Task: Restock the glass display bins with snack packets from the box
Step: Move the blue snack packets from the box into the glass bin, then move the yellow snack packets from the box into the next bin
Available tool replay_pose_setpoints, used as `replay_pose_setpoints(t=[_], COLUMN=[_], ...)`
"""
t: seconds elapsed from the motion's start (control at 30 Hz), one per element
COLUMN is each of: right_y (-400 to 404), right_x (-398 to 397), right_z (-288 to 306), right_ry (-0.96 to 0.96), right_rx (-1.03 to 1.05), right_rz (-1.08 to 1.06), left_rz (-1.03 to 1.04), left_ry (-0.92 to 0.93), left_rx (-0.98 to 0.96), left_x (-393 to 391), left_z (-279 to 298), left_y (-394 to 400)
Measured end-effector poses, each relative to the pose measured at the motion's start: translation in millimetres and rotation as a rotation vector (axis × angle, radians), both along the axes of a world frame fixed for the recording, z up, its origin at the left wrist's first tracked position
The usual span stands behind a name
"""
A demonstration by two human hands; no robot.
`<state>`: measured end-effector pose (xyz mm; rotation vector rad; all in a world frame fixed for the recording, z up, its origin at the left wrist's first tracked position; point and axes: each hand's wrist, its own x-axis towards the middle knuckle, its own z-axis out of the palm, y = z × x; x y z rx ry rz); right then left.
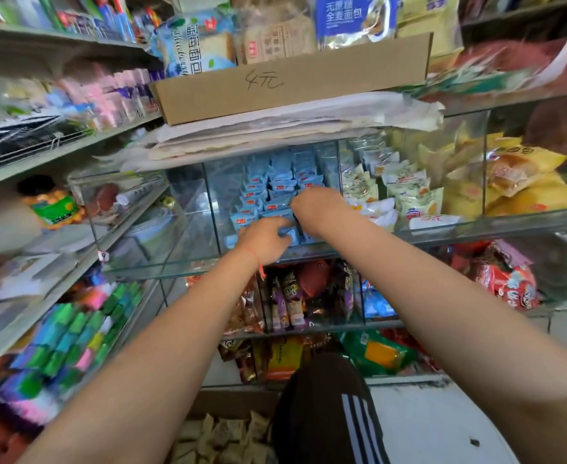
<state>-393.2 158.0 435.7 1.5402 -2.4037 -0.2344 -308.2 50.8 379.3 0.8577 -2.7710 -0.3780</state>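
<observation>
"4元" is handwritten in dark marker on the front of the cardboard box [292,78] that's been set on top of the glass bins. Up on the top shelf, "无蔗糖 全麦面包" is printed in white on the blue bread bag [352,18], and "鲜面面包" or something close to it can be made out on the light blue bread bag [195,45] beside it. The print on the small snack packets is too blurred to be read.
</observation>
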Motion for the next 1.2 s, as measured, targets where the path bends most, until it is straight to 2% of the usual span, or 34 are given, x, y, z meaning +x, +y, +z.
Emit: replay_pose_setpoints(t=[0.3,0.47,0.53,0.63,0.73,0.83,0.93,1.03,1.2], right_y=[-26,-19,-15,-20,-36,-58,-89,-118,-141], right_x=[-3,4,16,45,79,119,158,193,228], right_z=[-15,6,6,-1,-22,-67,-136,-224,-381], right_ry=[-0.212,-0.176,-0.111,-0.080,-0.183,-0.287,-0.402,-0.572,-0.887], right_rx=[0.090,0.183,0.089,-0.181,-0.334,-0.369,-0.288,-0.072,0.326], right_rz=[-0.115,-0.121,-0.072,0.072,0.199,0.292,0.333,0.297,0.086], left_rz=[-0.005,-0.037,-0.044,0.078,0.176,0.273,0.405,0.504,0.578], left_ry=[0.080,0.100,0.217,0.491,0.537,0.456,0.325,0.105,-0.137], left_rx=[-0.007,0.032,0.041,-0.017,-0.011,-0.019,0.040,0.222,0.580], left_x=[-6,-1,8,42,96,149,200,246,300], left_z=[-2,-5,-2,2,-5,-37,-97,-182,-326], left_y=[-12,-12,-9,-9,-15,-36,-66,-86,-97])
